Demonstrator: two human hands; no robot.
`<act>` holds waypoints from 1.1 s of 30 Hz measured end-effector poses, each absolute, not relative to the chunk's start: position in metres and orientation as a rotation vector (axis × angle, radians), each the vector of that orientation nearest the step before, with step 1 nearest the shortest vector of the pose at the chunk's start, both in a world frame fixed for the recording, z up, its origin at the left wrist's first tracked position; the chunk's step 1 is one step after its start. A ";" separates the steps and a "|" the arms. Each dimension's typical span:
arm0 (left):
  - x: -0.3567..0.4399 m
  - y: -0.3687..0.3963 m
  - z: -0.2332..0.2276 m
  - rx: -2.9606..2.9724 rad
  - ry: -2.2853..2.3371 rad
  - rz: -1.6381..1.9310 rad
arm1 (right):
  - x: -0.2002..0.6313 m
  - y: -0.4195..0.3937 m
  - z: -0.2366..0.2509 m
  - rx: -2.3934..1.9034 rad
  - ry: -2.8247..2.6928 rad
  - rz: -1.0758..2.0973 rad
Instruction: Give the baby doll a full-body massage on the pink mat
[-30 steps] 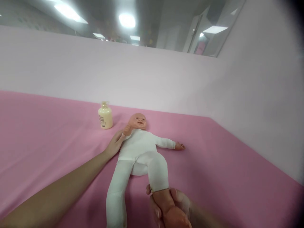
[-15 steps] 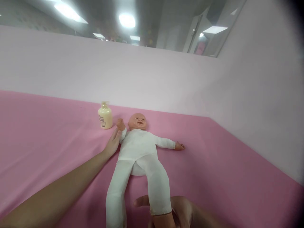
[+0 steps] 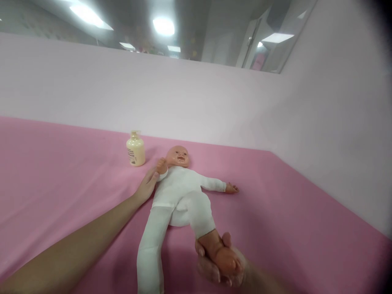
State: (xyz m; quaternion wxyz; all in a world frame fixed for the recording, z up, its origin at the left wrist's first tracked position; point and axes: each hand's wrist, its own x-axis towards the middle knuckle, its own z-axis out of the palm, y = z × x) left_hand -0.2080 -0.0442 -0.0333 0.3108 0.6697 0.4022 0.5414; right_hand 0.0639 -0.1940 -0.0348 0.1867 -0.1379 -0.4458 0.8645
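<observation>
A plastic-headed baby doll in a white cloth bodysuit (image 3: 180, 192) lies on its back on the pink-covered table (image 3: 61, 175), its head toward the far edge where the table meets the pale pink wall (image 3: 183, 98). The right hand (image 3: 219, 265), close to the near edge, has its grip wrapped around the doll's bare peach foot (image 3: 222, 255), fingers under it and thumb over the top, so that this leg is bent and lifted at the knee. The doll's other leg lies straight toward the near edge. The left hand (image 3: 147, 185) reaches in from the near left with the grip loosely spread, fingertips touching the doll's raised arm at the shoulder, just below its small fist. A cream-coloured pump bottle (image 3: 135, 150) stands upright near the far edge, just beside the doll's head. The doll's other arm lies stretched out flat toward the right-hand edge.
</observation>
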 end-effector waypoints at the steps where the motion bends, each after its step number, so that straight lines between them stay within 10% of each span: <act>1: -0.208 -0.045 -0.033 1.834 1.054 1.417 | 0.063 -0.194 -0.032 -0.361 -1.158 2.416; 8: -0.208 -0.052 -0.026 2.145 1.006 1.247 | 0.052 -0.194 -0.018 -0.310 -0.620 2.437; 33: -0.207 -0.040 -0.033 1.482 1.200 1.393 | 0.065 -0.193 -0.057 0.090 -1.229 2.781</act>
